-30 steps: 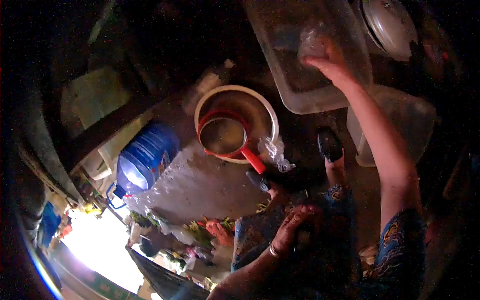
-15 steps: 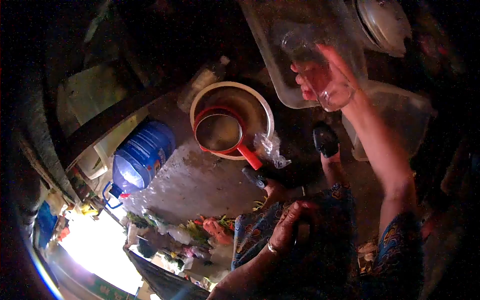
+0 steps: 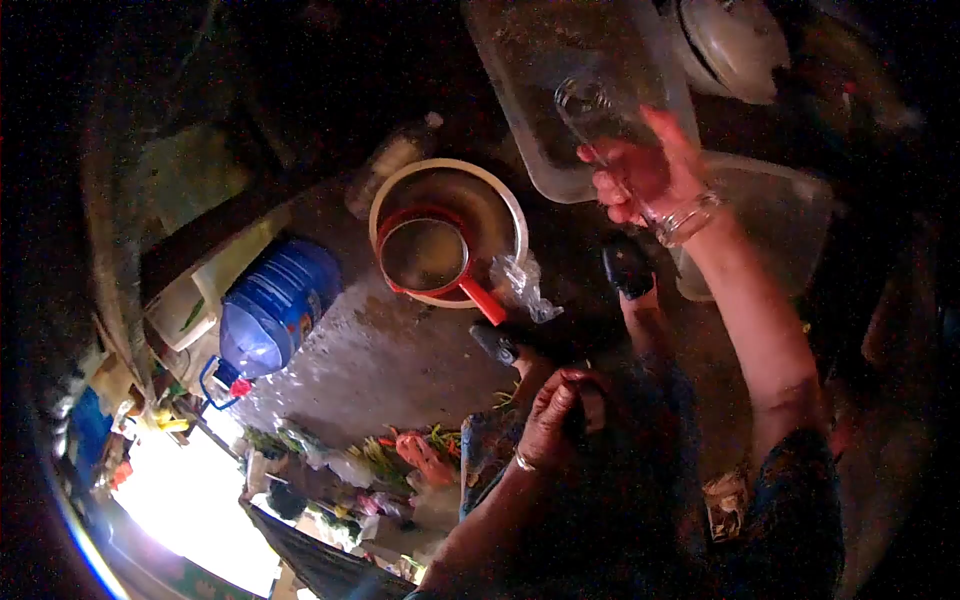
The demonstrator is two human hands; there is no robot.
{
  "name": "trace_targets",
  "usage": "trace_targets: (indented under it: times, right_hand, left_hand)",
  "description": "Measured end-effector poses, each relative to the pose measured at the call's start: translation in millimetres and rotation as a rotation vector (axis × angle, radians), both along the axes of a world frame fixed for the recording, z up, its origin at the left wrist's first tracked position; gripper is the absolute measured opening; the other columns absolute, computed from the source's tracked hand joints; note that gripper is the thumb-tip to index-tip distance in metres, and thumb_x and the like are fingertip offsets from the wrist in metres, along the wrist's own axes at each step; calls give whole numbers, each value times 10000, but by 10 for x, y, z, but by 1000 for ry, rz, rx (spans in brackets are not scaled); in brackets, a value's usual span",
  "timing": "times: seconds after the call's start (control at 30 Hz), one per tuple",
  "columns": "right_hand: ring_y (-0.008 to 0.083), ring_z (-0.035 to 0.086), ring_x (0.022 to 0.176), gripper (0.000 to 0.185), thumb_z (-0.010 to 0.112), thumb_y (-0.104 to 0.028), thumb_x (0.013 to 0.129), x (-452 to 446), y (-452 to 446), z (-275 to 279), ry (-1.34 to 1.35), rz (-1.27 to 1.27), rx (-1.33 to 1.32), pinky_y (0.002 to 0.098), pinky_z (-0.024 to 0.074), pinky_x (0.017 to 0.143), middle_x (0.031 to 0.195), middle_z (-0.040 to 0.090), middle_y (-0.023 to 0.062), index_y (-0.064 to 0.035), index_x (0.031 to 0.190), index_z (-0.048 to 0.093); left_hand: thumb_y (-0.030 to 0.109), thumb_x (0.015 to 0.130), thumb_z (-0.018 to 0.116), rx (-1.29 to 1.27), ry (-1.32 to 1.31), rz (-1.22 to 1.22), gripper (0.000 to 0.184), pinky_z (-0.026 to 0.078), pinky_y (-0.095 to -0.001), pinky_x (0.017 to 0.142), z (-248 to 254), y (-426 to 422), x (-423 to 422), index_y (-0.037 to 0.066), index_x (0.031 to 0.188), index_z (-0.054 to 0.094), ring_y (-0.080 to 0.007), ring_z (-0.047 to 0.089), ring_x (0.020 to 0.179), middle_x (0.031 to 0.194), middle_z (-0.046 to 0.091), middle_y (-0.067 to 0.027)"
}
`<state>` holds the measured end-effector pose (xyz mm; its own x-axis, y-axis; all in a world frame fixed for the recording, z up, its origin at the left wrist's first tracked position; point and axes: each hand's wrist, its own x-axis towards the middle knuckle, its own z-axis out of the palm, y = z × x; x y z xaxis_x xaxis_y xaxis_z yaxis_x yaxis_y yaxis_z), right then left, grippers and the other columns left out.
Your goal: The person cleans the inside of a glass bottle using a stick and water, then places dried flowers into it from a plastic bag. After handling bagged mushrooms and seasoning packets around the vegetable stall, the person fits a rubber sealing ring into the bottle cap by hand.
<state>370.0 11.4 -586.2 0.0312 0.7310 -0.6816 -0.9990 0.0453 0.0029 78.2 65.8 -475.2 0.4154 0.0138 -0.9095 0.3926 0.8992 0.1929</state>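
Note:
My right hand [image 3: 650, 175] is wrapped round a clear glass jar [image 3: 585, 105], which lies slantwise across the palm above the front end of a large translucent bin [image 3: 565, 185]. My left hand [image 3: 555, 410], with a ring or band at the wrist, rests near my lap with its fingers curled; whatever it may hold is too dark to make out. Left of the bin, a pale-rimmed round basin [image 3: 520, 225] bears a red pot [image 3: 425, 255] with liquid in it, its red handle pointing toward my feet. Crumpled clear plastic [image 3: 525, 285] lies at the basin's edge.
A big blue water bottle [image 3: 275, 310] lies on its side at the left. A second translucent bin [image 3: 765, 220] stands at the right, with a round metal lid [image 3: 735, 40] beyond. Vegetables and bags, including a red-orange one [image 3: 425, 455], lie on the floor below. My shoes flank the basin's right.
My right hand has come back from inside the large bin with the glass jar and turned it slantwise. The left hand stays near my lap. The whole view has shifted slightly.

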Motion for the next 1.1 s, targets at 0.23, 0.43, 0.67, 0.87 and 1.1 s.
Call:
trace_targets:
  times: [0.23,0.43,0.67,0.87,1.1]
  right_hand:
    - [204,542,586,733,512,-649,760,11,-131,849,203,-56,-16,296,421,506,719,592,102,26,1038,580]
    - [210,556,627,729,486,-646,789,0,-343,1744,95,-69,88,315,450,529,766,597,112,30,1046,574]
    - [211,528,672,776,440,-680,804,13,-479,3139,49,14,273,339,439,589,763,561,89,22,1121,535]
    - [218,513,513,763,332,-685,840,17,-518,4356,-42,155,244,317,448,479,663,572,103,-8,1085,585]
    - [186,463,645,800,432,-702,790,-47,-612,4919,-66,258,290,321,400,568,759,496,65,-2,1170,496]
  left_hand:
    - [370,918,541,-117,50,293,279,510,-314,710,255,-203,-393,128,1049,589,-137,586,855,969,610,-14]
    - [390,927,513,-109,-4,185,278,514,-335,720,1134,-192,-395,139,1024,581,-166,595,860,1011,609,-30]
    - [420,945,457,-91,-130,286,380,493,-310,719,2387,-181,-17,69,970,600,-173,587,815,908,624,-47]
    - [413,944,465,53,-182,28,415,459,-267,722,3513,-46,304,42,888,642,-126,569,764,832,627,-31]
    - [298,938,514,213,-500,153,296,452,-248,755,4006,-8,257,32,938,645,-96,573,805,842,645,-22]
